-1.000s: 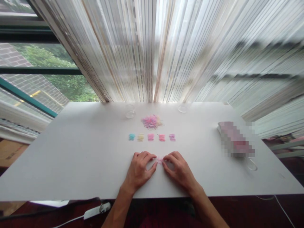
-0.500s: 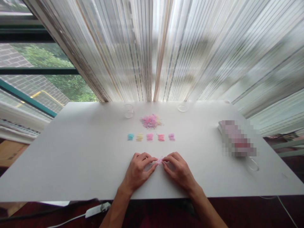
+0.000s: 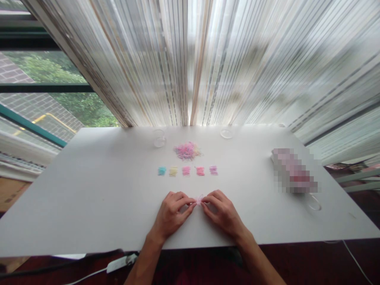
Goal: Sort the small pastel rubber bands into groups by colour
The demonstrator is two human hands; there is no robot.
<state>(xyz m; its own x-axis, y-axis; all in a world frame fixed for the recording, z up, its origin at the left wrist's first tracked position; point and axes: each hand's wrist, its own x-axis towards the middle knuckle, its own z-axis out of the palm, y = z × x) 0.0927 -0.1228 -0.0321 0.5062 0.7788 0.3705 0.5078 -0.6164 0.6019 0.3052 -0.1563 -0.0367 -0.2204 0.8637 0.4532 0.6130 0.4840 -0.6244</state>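
My left hand (image 3: 175, 211) and my right hand (image 3: 221, 209) meet low over the table's near side, fingertips pinched. Between them is a small bunch of thin, pale pink pieces (image 3: 198, 200), too small to name for certain. Both hands grip it from opposite sides. Just beyond lies a row of small, neat stacks of similar thin pieces: a teal stack (image 3: 162, 171), a yellow stack (image 3: 173, 171), a pink stack (image 3: 186, 171), a coral stack (image 3: 200, 171) and a purple stack (image 3: 213, 170). Behind the row sits a loose, mixed pile (image 3: 187, 151), mostly pink with some yellow.
A clear round container (image 3: 159, 140) stands at the back left of the white table (image 3: 89, 190), and a clear round lid or dish (image 3: 227, 133) at the back right. A blurred-out object (image 3: 293, 172) with a loop strap lies on the right. Striped curtains (image 3: 190, 63) hang behind.
The view has shifted slightly. Both hands keep their pinch on the pale pink bunch, with hardly any movement; the stacks and pile stay in place.
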